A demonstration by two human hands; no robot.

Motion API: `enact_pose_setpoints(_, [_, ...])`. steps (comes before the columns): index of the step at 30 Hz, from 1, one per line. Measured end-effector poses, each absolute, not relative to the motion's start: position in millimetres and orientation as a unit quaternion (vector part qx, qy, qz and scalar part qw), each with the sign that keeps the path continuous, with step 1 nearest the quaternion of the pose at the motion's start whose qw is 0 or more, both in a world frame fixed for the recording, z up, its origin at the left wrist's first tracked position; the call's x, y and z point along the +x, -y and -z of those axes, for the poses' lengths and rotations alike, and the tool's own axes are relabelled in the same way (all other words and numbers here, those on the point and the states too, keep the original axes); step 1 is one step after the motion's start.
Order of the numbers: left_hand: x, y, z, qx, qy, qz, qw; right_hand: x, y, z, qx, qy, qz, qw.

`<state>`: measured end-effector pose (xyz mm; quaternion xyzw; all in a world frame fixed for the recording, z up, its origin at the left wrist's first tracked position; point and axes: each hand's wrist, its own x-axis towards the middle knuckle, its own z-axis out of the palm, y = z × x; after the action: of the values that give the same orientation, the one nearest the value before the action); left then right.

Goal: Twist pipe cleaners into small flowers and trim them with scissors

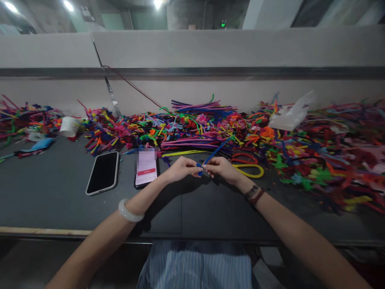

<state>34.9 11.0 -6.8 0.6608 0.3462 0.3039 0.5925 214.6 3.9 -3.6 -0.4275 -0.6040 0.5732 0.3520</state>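
Observation:
Both my hands meet over the middle of the dark table, working on one blue pipe cleaner (217, 150). Fingertips of my left hand (181, 169) pinch its bent, bunched end. My right hand (223, 168) is closed on it just beside that, and its long straight part sticks up to the upper right. The fingers partly hide the shape of the bunched end. Close behind my right hand lie scissors with yellow and red handles (254, 170). A bundle of pink and purple pipe cleaners (189, 143) lies just beyond the hands.
Two phones lie to the left, one with a dark screen (103, 172), one lit (146, 170). Heaps of coloured pipe-cleaner pieces (111, 132) line the back and right. A white paper cup (69, 127) lies tipped at left; a plastic bag (291, 114) rests on the right heap.

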Motion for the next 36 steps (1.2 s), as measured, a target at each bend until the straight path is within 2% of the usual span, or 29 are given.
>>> enact_pose_setpoints(10, [36.9,-11.3,8.9,0.522,-0.355,-0.345,0.694,213.3,-6.6,5.3,-0.447,0.558,-0.556,0.424])
enact_pose_setpoints(31, [37.4,-8.3,3.9,0.637,-0.345,-0.290,0.625,213.4,-4.2,5.6,-0.417,0.622,-0.549,0.373])
enact_pose_setpoints(36, [36.9,-12.1,7.3,0.646,-0.353,-0.324,0.593,222.2,-7.3,1.3,-0.412,0.551,-0.637,0.347])
